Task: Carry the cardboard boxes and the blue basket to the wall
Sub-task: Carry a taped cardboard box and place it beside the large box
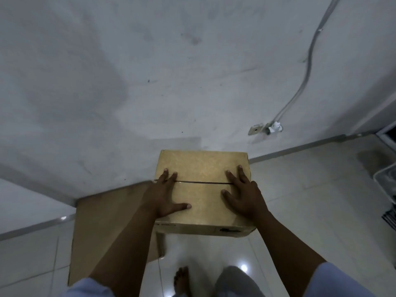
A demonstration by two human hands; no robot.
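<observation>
A light brown cardboard box (203, 166) stands against the grey wall (150, 71), its top flaps closed with a seam running across. My left hand (165, 196) lies flat on the left part of the top, fingers spread. On the right part rests my right hand (244, 194), flat too, with fingers apart. Neither hand curls around an edge. A larger, darker cardboard box (107, 232) sits lower on the floor to the left, partly behind my left forearm. No blue basket is in view.
A white cable (304, 78) runs down the wall to a socket (265, 128) right of the box. A pale crate or tray (385, 185) is at the right edge. Glossy white tiles (310, 200) cover the floor. My bare foot (182, 279) stands below the box.
</observation>
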